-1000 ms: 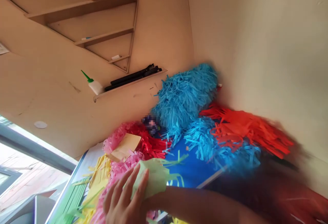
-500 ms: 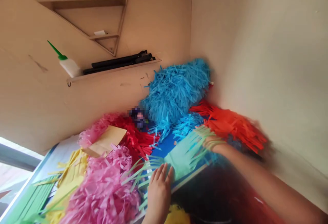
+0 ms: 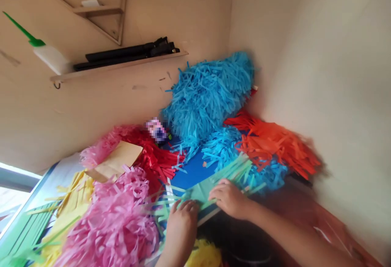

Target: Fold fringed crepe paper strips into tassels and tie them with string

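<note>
"Beige walls [image 3: 305,95] meet in a corner here, and a narrow shelf [image 3: 122,67] carries a green-nozzled glue bottle [image 3: 50,57] and some black bars [image 3: 122,55]. What's below it?"

"Paper heaps around a blue sheet [image 3: 192,168]: blue fringe [image 3: 207,95], orange-red fringe [image 3: 269,142], red fringe [image 3: 155,163] and pink fringe [image 3: 111,222], with a tan card [image 3: 114,161] lying on the red and pink."

"Where's the green paper?"

"Green fringed paper [image 3: 203,189] lies across the blue sheet's near edge, its strips fanning over the neighbouring heaps."

"And the hands?"

"Right hand [image 3: 229,199]: its grip is curled, fingers together, pressing on the green paper. Left hand [image 3: 181,228]: its grip is bunched on the strips. Whether either one pinches, I can't tell."
</note>
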`<state>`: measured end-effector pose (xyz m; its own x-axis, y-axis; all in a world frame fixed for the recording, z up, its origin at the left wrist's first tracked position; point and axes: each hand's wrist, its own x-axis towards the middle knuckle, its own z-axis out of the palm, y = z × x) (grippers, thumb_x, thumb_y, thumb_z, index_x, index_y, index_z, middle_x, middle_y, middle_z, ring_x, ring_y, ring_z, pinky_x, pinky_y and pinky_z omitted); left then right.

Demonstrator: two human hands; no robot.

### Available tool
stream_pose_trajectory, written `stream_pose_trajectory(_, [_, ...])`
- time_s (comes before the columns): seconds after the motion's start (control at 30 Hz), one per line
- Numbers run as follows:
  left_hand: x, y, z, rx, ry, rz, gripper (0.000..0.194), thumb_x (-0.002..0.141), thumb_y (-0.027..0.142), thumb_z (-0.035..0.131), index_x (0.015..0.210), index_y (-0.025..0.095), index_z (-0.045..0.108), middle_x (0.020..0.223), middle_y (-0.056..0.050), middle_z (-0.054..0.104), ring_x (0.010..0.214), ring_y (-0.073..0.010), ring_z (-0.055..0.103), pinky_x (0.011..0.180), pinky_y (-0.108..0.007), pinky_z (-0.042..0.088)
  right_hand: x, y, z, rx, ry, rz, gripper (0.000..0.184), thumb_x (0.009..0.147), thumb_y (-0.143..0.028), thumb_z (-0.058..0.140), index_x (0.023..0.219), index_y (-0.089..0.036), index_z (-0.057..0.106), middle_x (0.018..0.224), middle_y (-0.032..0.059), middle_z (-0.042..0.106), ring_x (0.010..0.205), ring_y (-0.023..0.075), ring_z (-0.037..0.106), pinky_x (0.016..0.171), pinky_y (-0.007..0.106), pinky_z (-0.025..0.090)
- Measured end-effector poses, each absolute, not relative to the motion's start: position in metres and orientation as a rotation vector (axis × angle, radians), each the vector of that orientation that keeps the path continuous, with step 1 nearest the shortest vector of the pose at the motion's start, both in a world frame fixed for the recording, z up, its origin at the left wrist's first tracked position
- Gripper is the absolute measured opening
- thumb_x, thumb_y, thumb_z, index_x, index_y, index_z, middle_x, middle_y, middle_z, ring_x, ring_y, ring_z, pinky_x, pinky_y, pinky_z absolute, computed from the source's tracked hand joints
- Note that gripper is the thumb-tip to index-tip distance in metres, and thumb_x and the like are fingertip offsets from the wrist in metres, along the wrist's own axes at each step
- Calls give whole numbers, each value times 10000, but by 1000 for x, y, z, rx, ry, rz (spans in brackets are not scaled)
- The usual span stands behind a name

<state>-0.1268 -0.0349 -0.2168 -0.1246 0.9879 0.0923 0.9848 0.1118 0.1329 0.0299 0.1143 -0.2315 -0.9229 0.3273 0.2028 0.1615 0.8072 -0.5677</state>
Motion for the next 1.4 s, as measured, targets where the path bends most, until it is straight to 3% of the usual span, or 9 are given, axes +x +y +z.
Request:
stream_pose_trajectory(0.1, [-142, -41, -219, 1981, 2350, 385, 267, 919, 146, 516, 968, 260, 752, 987, -46, 805, 928, -213, 742, 859, -358, 541, 27, 129, -226, -514, -2701, 886, 131, 908, -144, 615, 880, -213, 723, 873, -5, 767, 862, 166, 691, 875, 317, 411])
stream_pose_trajectory(0.23, [-153, -35, -225, 1779, 2518, 445, 216, 946, 257, 525, 1006, 212, 727, 887, -57, 810, 800, -229, 755, 747, -347, 534, 14, 133, -220, -652, -2704, 872, 137, 946, -207, 610, 884, -217, 732, 844, -10, 766, 835, 162, 684, 837, 298, 399])
stream_pose_trajectory(0.57, [-146, -22, -228, 1607, 2669, 331, 327, 976, 325, 441, 801, 226, 699, 632, -21, 726, 663, -216, 704, 777, -373, 390, -9, 141, -214, -927, -2830, 746, 137, 904, -308, 686, 820, -210, 730, 871, 24, 735, 781, 175, 665, 662, 262, 368])
stream_pose_trajectory(1.17, [-149, -21, -231, 1596, 2668, 276, 351, 972, 336, 464, 717, 214, 672, 567, -23, 676, 622, -224, 679, 775, -395, 397, -20, 147, -205, -1090, -2946, 726, 185, 908, -381, 687, 813, -226, 719, 844, 13, 743, 780, 176, 666, 604, 261, 316])
stream_pose_trajectory(1.23, [-148, -20, -228, 1579, 2678, 277, 301, 965, 324, 492, 761, 215, 686, 625, -30, 695, 664, -235, 676, 763, -403, 402, -21, 146, -207, -1091, -2954, 711, 188, 906, -382, 690, 809, -223, 713, 842, 12, 741, 783, 176, 668, 599, 260, 307])
stream_pose_trajectory(1.3, [-147, -18, -223, 1632, 2754, 326, 170, 935, 281, 554, 930, 211, 710, 867, -78, 750, 837, -271, 678, 800, -423, 408, -21, 145, -210, -1073, -2963, 682, 199, 904, -395, 693, 806, -223, 706, 838, 8, 739, 779, 174, 668, 590, 261, 300])
stream_pose_trajectory(1.4, [-147, -13, -218, 2021, 2656, 414, 245, 892, 170, 612, 1123, 225, 675, 1204, -98, 698, 1100, -294, 603, 912, -426, 403, -21, 150, -213, -1049, -2967, 598, 216, 890, -436, 706, 830, -228, 698, 823, 5, 731, 757, 172, 667, 580, 263, 309])
